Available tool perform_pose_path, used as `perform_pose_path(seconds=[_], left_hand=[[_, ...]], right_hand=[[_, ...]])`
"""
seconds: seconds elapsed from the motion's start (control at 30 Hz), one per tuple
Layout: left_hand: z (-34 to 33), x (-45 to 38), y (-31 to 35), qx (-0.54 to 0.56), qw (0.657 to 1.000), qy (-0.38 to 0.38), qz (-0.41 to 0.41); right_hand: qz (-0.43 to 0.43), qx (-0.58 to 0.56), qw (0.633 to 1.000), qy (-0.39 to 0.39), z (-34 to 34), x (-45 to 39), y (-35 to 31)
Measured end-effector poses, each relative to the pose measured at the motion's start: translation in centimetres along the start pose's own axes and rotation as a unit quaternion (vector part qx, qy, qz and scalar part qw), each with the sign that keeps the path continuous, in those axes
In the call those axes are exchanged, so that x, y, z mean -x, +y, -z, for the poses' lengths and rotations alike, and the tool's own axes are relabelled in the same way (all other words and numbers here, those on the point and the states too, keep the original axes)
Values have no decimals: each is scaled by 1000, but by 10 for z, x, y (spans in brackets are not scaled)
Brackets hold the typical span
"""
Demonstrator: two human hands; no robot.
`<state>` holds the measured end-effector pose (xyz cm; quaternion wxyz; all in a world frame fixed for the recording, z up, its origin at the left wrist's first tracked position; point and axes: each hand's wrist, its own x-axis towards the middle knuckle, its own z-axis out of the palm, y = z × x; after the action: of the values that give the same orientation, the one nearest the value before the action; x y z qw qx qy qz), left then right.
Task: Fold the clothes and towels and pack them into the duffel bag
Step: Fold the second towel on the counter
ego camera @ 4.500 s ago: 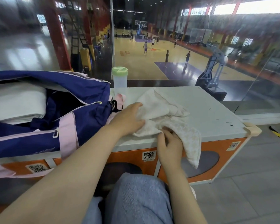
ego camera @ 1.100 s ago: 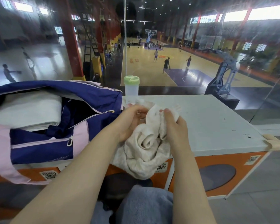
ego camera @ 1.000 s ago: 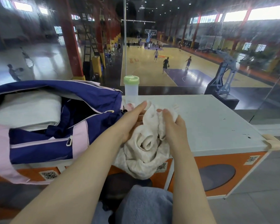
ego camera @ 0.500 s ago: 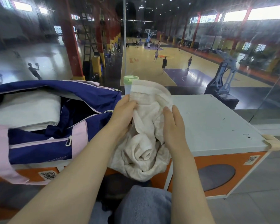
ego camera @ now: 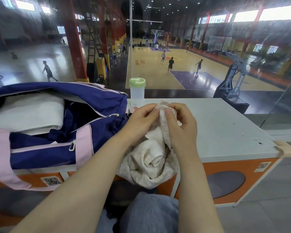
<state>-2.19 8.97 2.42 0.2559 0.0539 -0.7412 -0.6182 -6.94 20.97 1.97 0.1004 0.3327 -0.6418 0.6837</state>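
Towel [ego camera: 149,158], cream and still bunched, hangs over the near edge of the grey box top [ego camera: 225,128], its upper corner pinched between the left hand [ego camera: 141,120] and the right hand [ego camera: 180,126], both sets of fingers curled onto the cloth. Folding of this piece looks barely begun: no flat fold shows, only a loose roll. At the left end of the surface the blue duffel bag [ego camera: 94,105] gapes open with a folded white towel [ego camera: 27,113] already inside. A green-lidded bottle [ego camera: 137,89] stands at the far edge.
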Motion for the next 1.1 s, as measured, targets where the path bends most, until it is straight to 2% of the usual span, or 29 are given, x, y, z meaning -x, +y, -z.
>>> perform_pose_path(seconds=[0.3,0.5,0.63,0.77,0.93,1.1], left_hand=[[0,-5,-9,-73,995,-25,-65],[1,-4,-10,-113,990,-44,-78],[1,-4,-6,-107,993,-27,-43],[-1,2,1,-102,990,-67,72],[-7,3,7,-248,960,-85,95],[1,3,10,-321,941,-32,100]], right_hand=[[-1,16,999,36,0,-3,4],[-31,85,996,-17,7,-7,9],[2,157,988,-5,10,-14,8],[44,234,971,9,16,-31,1],[58,236,970,-24,31,-71,-27],[31,294,955,-35,50,-120,-57]])
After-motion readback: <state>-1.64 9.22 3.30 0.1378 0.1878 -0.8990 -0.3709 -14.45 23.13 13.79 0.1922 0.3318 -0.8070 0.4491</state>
